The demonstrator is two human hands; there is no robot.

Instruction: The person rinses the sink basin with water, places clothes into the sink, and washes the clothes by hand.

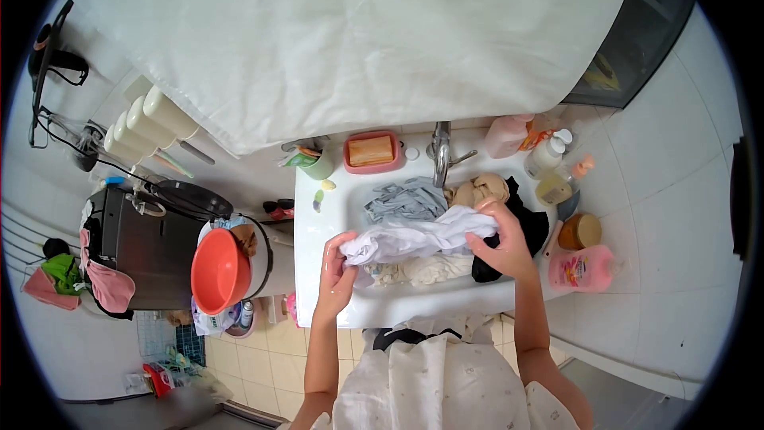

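Note:
A white cloth point(414, 237) is stretched between my two hands above the sink basin. My left hand point(338, 271) is closed on its left end, and my right hand point(501, 239) grips the right end. Below and around it in the white sink point(318, 302) lie a grey-blue cloth point(404, 201), a beige cloth point(481, 188), a black cloth point(527, 219) and a cream cloth point(430, 270). The metal faucet point(441, 155) stands behind the basin.
A soap bar point(371, 151) rests in a pink dish on the sink's back edge, beside a green cup point(317, 166). Several bottles, among them a pink one point(581, 268), line the right side. A red basin point(220, 271) is at the left.

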